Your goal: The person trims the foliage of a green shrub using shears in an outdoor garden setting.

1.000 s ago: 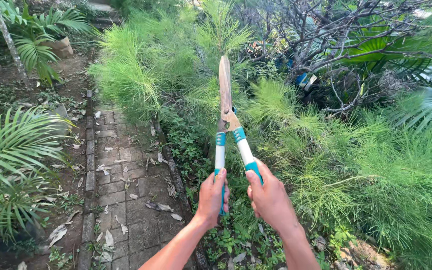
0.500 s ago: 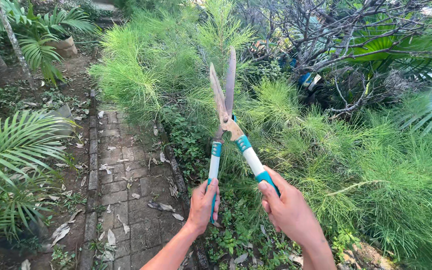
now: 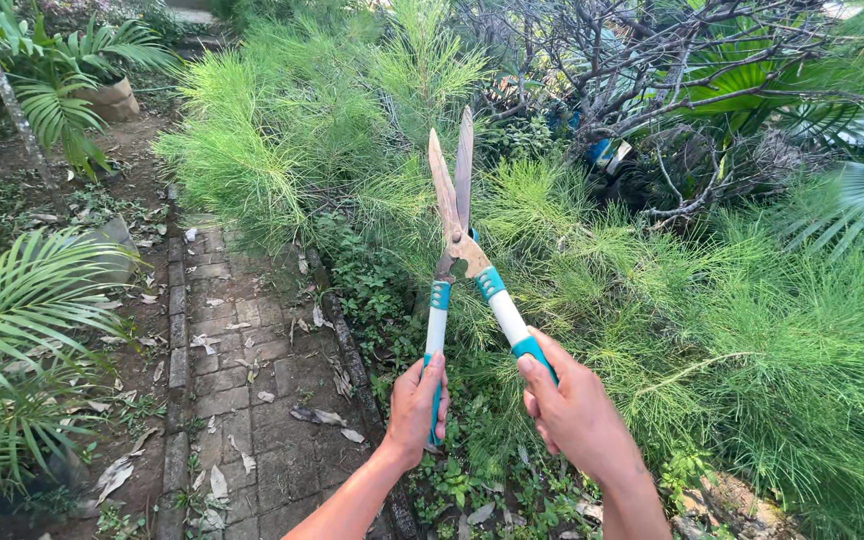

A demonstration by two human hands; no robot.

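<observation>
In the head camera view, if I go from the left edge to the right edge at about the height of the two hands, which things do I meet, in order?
Palm fronds → brick path → left hand on one shears handle → right hand on the other handle → feathery green bush.

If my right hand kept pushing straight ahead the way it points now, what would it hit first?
Probably the feathery green shrub: the right hand points up along its shears handle towards that foliage, though depth is hard to judge.

The left hand [image 3: 417,405] and right hand [image 3: 577,415] cover the teal grips of the long-bladed hedge shears [image 3: 462,270]. Both forearms below the shears run off the bottom edge.
</observation>
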